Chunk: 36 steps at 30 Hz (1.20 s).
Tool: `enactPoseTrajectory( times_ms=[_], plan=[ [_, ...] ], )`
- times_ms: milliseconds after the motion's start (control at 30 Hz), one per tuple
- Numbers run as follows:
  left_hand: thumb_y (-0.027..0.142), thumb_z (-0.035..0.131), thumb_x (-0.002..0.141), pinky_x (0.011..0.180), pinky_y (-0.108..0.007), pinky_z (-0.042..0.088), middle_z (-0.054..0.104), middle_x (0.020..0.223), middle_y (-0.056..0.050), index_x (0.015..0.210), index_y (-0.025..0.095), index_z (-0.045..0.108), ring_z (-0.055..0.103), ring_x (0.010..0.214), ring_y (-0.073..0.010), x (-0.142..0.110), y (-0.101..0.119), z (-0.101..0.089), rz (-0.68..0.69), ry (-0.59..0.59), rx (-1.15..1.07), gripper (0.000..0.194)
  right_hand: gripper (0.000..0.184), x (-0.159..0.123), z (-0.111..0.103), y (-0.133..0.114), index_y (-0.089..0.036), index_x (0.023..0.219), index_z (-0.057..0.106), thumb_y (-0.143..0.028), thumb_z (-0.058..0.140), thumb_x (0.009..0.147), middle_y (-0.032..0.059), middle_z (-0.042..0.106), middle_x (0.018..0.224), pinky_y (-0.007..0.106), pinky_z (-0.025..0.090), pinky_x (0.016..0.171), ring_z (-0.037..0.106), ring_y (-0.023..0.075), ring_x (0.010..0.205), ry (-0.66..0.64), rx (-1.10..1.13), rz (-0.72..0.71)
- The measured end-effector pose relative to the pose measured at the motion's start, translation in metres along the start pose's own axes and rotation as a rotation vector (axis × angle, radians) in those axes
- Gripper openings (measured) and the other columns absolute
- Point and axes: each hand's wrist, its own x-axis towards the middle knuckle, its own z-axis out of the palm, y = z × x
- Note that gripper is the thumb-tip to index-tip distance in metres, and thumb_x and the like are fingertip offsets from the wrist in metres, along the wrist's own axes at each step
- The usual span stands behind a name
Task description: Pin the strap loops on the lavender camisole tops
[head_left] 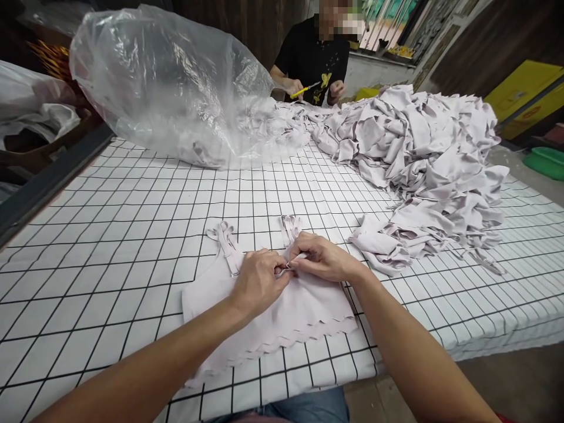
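A pale pink camisole-style top (264, 317) with a scalloped hem lies flat in front of me, hem toward my body. Two gathered shoulder straps point away from me, the left strap (229, 249) free and the right strap (288, 228) partly behind my fingers. My left hand (262, 276) pinches fabric near the top edge, beside the base of the right strap. Close against it, my right hand (321, 258) is also closed, its fingertips gripping the strap's lower end. Exactly what sits between the fingertips is partly hidden.
A large heap of similar pale garments (423, 147) covers the table's right side. At the back left, a big clear plastic bag (176, 88) holds more. Across the white checked tablecloth (132, 235), another person (312, 59) holds yellow-handled scissors (304, 91). A green basin (546, 163) stands far right.
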Motion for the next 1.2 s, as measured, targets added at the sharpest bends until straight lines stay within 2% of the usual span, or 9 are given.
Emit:
enactPoseTrajectory(
  times_ms=[167, 300, 733, 1200],
  plan=[
    [0.023, 0.058, 0.08, 0.066, -0.031, 0.036, 0.048, 0.052, 0.0, 0.05, 0.02, 0.043, 0.046, 0.06, -0.0166, 0.0, 0.0005, 0.0022, 0.032, 0.024, 0.067, 0.034, 0.009, 0.0014, 0.004, 0.0019, -0.02, 0.09, 0.064, -0.025, 0.056, 0.092, 0.0006, 0.067, 0.076, 0.035, 0.042, 0.087, 0.054, 0.0157, 0.079, -0.001, 0.004, -0.048],
    [0.022, 0.058, 0.078, 0.067, -0.032, 0.038, 0.05, 0.052, 0.0, 0.049, 0.02, 0.039, 0.048, 0.059, -0.0165, 0.0004, 0.0009, 0.0031, 0.028, 0.028, 0.124, 0.035, 0.009, 0.002, 0.0051, 0.0006, -0.021, 0.091, 0.064, -0.026, 0.056, 0.092, 0.0002, 0.067, 0.075, 0.036, 0.041, 0.087, 0.053, 0.0156, 0.076, 0.005, -0.012, -0.058],
    [0.017, 0.06, 0.073, 0.07, -0.032, 0.04, 0.054, 0.053, 0.002, 0.052, 0.018, 0.052, 0.05, 0.059, -0.0144, 0.0005, 0.0024, 0.0039, 0.038, 0.044, 0.137, 0.022, 0.007, -0.0001, 0.0025, 0.0011, -0.019, 0.089, 0.064, -0.02, 0.058, 0.09, -0.0008, 0.067, 0.078, 0.036, 0.04, 0.088, 0.055, 0.0137, 0.073, -0.029, -0.056, -0.069],
    [0.015, 0.057, 0.071, 0.069, -0.029, 0.039, 0.05, 0.05, 0.003, 0.049, 0.017, 0.046, 0.045, 0.056, -0.0116, 0.0011, 0.0031, 0.004, 0.033, 0.031, 0.164, 0.025, 0.007, 0.0005, 0.0033, 0.0008, -0.018, 0.089, 0.064, -0.022, 0.059, 0.091, -0.0002, 0.068, 0.079, 0.036, 0.041, 0.086, 0.055, 0.0135, 0.075, -0.016, -0.032, -0.095]
  ],
)
